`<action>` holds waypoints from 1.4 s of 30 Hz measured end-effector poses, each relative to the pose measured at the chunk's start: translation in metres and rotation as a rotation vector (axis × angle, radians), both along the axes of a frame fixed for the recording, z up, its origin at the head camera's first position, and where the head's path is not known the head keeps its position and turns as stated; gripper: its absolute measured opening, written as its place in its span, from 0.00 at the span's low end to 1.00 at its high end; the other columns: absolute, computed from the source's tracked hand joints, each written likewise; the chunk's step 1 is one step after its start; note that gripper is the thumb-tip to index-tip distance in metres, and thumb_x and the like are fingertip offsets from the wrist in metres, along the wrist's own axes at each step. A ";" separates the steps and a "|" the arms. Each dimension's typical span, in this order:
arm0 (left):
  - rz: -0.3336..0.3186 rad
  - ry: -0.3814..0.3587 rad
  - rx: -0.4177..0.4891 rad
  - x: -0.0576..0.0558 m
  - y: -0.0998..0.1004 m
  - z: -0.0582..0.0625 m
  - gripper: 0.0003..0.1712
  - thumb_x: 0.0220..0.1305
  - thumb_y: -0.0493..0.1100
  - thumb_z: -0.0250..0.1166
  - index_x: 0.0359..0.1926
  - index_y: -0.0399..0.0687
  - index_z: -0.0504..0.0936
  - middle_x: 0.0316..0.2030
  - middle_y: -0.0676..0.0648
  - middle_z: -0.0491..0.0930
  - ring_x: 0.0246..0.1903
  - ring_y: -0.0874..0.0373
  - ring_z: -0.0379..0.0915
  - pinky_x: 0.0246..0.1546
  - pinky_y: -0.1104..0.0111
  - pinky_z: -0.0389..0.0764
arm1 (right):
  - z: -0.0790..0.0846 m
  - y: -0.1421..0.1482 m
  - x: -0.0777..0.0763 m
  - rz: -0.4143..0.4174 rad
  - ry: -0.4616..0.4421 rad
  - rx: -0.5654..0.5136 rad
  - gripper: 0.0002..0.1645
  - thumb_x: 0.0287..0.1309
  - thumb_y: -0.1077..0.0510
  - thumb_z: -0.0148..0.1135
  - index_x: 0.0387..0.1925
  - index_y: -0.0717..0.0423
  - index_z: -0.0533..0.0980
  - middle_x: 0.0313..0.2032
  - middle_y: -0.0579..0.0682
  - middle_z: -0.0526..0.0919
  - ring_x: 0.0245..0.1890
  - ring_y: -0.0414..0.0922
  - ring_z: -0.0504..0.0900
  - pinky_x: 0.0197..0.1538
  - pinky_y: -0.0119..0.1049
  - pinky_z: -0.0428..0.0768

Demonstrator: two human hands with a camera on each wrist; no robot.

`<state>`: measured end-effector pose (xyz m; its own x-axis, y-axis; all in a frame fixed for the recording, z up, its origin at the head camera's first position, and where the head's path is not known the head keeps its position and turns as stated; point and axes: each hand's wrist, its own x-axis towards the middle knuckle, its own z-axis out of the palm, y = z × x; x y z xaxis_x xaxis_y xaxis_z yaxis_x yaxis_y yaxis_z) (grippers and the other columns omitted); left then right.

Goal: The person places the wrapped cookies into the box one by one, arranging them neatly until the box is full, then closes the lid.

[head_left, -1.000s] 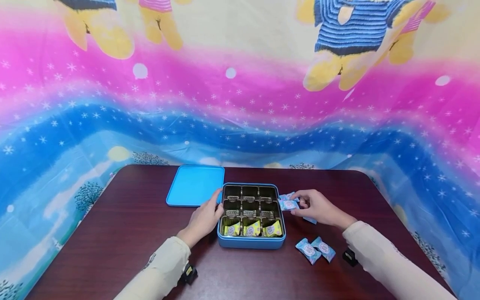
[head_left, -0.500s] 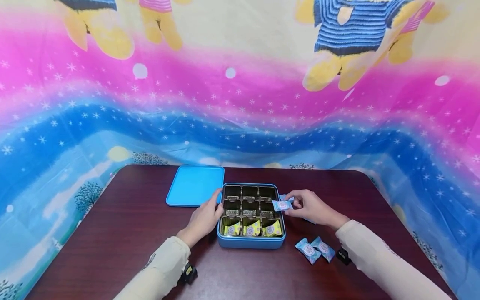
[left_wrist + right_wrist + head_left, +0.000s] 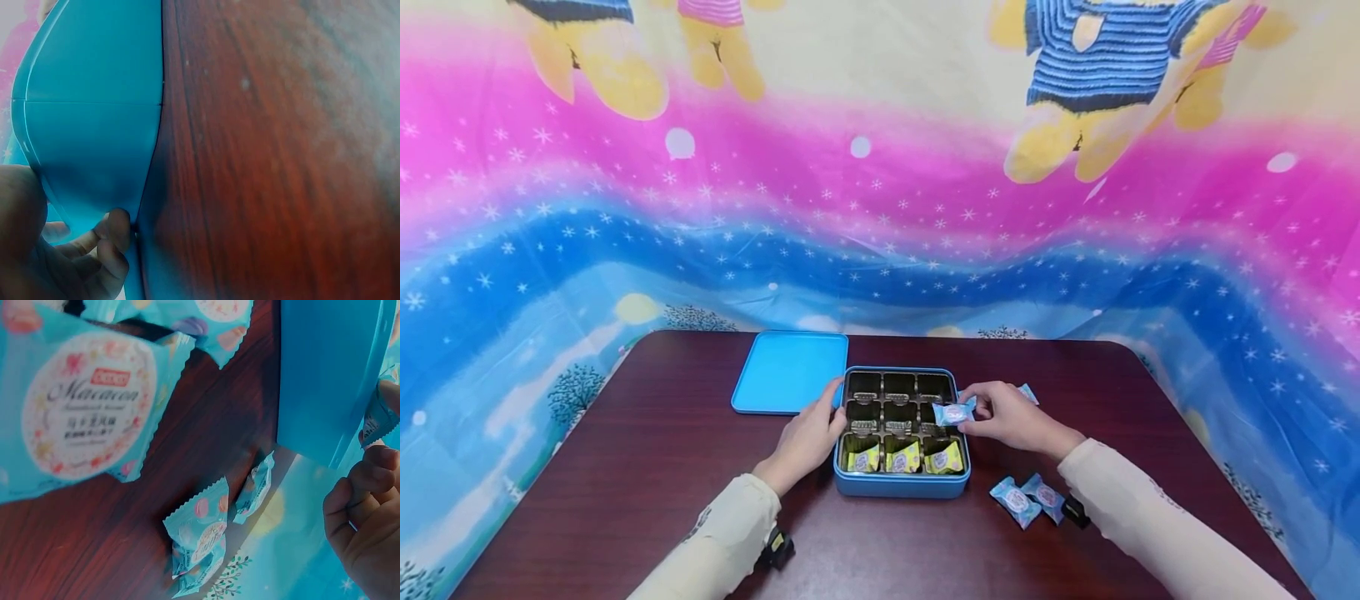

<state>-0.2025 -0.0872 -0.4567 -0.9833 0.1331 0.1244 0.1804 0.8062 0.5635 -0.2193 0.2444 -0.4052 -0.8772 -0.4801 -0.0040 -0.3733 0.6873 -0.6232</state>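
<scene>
At three o'clock over the blue box (image 3: 898,486), one blue packet (image 3: 952,414) in my pinch

From nine o'clock my left hand (image 3: 805,439) rests against the box wall, fingers relaxed, pinching nothing; that light brace should stop it sliding. From three o'clock my right hand (image 3: 1013,418) pinches the blue packet by its right end, above the middle row's right compartment (image 3: 930,427). I'd keep the pinch gentle, since the contents may crumble, and line the packet up with the divider walls.

Counting left to right: one lid (image 3: 790,375) at ten o'clock; one box, nine compartments; three yellow packets (image 3: 903,457), one to each six o'clock compartment; the pinched packet; at least two packets (image 3: 206,528) partly hidden by my right hand, exact number unclear; two loose packets (image 3: 1017,502) touching on the surface (image 3: 917,550) at four o'clock.
</scene>
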 end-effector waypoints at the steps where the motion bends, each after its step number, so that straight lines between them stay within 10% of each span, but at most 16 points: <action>1: 0.001 -0.004 -0.001 0.000 0.000 0.000 0.34 0.73 0.48 0.53 0.78 0.56 0.59 0.23 0.50 0.72 0.20 0.56 0.64 0.20 0.64 0.64 | -0.001 -0.001 0.000 -0.001 0.001 0.005 0.19 0.59 0.50 0.72 0.49 0.52 0.81 0.16 0.41 0.62 0.16 0.35 0.60 0.29 0.32 0.70; 42: 0.000 -0.016 -0.003 0.003 0.001 0.002 0.34 0.74 0.48 0.53 0.78 0.55 0.58 0.22 0.49 0.70 0.18 0.56 0.62 0.19 0.64 0.63 | 0.011 -0.041 0.000 -0.027 0.007 0.299 0.23 0.59 0.50 0.71 0.53 0.56 0.83 0.09 0.41 0.60 0.11 0.38 0.54 0.20 0.32 0.54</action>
<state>-0.1999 -0.0863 -0.4547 -0.9852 0.1333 0.1080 0.1712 0.8077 0.5643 -0.2190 0.2034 -0.3946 -0.8902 -0.4350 -0.1357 -0.3557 0.8495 -0.3895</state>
